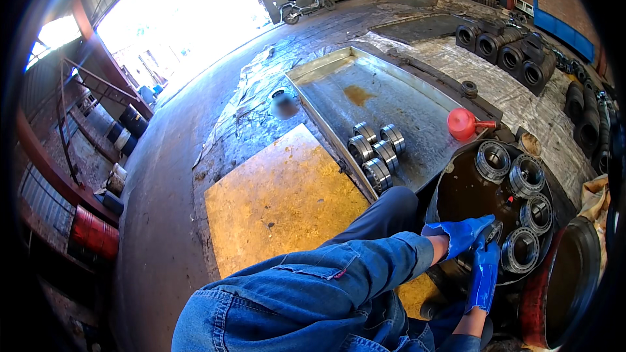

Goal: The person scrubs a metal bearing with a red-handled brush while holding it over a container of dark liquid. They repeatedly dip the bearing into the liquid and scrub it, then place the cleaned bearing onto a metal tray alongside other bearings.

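Observation:
Both my hands wear blue gloves at the lower right, over a round basin of dark oily liquid (456,186). My left hand (462,233) reaches in from the left, its fingers closed on the upper side of a steel roller bearing (496,231). From below, my right hand (483,275) grips the same bearing, with its thumb and fingers near the left fingertips. The gloves hide much of that bearing. Several more ring-shaped bearings (520,249) lie along the basin's right side. A small red object (510,200) shows among them.
Ahead lies a shallow metal tray (306,85) holding several bearings (377,175) and a red funnel-like vessel (462,124). A yellow board (280,202) sits left of my leg. A red drum (536,300) stands right of my hands. Large dark rings (512,57) line the far right.

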`<state>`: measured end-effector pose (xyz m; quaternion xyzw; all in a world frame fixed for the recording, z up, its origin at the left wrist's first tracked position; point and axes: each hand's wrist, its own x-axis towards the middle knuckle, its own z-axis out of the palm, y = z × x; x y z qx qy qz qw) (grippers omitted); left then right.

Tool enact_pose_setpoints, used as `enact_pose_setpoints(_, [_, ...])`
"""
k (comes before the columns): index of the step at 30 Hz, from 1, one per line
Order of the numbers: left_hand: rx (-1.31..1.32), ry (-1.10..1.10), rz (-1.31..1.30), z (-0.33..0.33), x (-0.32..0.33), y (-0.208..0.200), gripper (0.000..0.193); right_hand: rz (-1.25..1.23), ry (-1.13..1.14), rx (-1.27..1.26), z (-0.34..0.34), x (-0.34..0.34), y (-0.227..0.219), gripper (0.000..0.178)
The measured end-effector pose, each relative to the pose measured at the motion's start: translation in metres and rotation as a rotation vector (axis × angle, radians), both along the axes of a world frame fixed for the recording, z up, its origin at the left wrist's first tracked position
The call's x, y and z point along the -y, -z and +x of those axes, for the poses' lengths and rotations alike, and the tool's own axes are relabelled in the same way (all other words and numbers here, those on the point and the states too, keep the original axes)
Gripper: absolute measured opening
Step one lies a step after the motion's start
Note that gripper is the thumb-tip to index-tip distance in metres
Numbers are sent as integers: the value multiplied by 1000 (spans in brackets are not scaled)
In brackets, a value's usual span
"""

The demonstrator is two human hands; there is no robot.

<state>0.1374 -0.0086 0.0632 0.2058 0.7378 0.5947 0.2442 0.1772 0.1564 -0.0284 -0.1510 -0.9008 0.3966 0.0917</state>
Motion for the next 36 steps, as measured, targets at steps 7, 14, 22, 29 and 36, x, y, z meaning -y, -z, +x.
enact_pose_setpoints(7, [-9,2,-13,7,6,2,47,51,39,53,-2,-4,23,53])
enact_pose_setpoints(14, [-209,94,-238,14,26,-53,48,12,-9,203,1,14,-23,52])
enact_pose_setpoints(22, [-144,-33,-61,-38,-17,45,42,10,-77,175,1,24,-54,51])
enact_pose_setpoints(29, [710,-309,412,-42,-25,52,40,-23,-29,215,11,41,-71,48])
enact_pose_setpoints(36, [511,-241,352,-74,18,88,45,80,32,41,16,71,-67,45])
